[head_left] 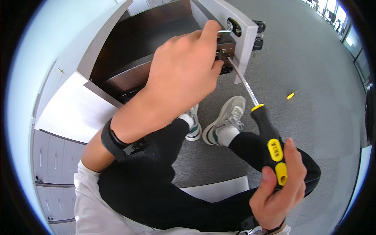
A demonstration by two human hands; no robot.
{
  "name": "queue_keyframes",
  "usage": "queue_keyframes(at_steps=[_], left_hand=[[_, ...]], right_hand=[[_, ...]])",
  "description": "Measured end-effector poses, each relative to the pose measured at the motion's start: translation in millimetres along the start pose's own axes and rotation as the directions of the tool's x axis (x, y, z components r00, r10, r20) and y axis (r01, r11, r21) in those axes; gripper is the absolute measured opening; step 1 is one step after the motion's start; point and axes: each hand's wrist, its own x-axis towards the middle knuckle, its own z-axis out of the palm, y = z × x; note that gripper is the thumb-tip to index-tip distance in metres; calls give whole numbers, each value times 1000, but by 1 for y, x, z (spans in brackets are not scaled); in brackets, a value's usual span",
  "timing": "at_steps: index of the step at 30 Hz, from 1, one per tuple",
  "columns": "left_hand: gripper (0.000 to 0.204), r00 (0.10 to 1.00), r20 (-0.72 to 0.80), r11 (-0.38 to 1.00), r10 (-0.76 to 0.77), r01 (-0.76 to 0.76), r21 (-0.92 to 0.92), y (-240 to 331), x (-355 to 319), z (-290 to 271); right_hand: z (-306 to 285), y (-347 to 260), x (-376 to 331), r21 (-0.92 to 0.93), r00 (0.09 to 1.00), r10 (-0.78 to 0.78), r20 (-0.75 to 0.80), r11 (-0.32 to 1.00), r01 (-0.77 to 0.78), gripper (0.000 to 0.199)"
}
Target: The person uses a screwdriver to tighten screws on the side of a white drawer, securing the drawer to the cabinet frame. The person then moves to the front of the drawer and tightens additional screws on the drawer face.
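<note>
My right hand (pixel 280 192) is closed round the black and yellow handle of a screwdriver (pixel 266 127). The shaft slants up and left, and its tip meets a screw (pixel 224 53) at the corner of a dark brown wooden drawer (pixel 131 72). My left hand (pixel 186 64) is curled over the drawer's side by that corner, its thumb close to the tip; its other fingers are partly hidden. Just beyond the index finger, a black lock fitting with a bent metal bar (pixel 235 27) sits on the pale front panel (pixel 244 43).
The drawer extends from a light grey cabinet (pixel 64 109). Black fittings (pixel 258 35) stick out past the front panel. A small yellow-handled tool (pixel 290 95) lies on the grey floor (pixel 309 129) to the right. My shoes (pixel 227 117) are below the drawer. More drawers (pixel 58 156) line the left.
</note>
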Motion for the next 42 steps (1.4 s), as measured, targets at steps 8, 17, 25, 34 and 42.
queue_keyframes(at_steps=[8,17,25,34,42], left_hand=[[46,1000,-22,999,-21,22,41,4,-5,-1],[51,999,34,998,-11,9,56,1,-6,-3],[57,999,40,999,-16,15,31,-1,-10,-9],[69,997,-21,996,69,-68,56,2,-14,-12],[67,1000,29,997,8,-10,73,3,-15,-13]], right_hand=[[15,0,-1,144,983,-178,-53,972,184,57],[9,-1,10,43,944,-317,-86,946,322,54],[11,-1,8,48,967,-231,-104,970,237,68],[18,-3,7,446,981,-80,-175,882,152,61],[16,-9,-4,436,965,248,-86,880,-187,83]])
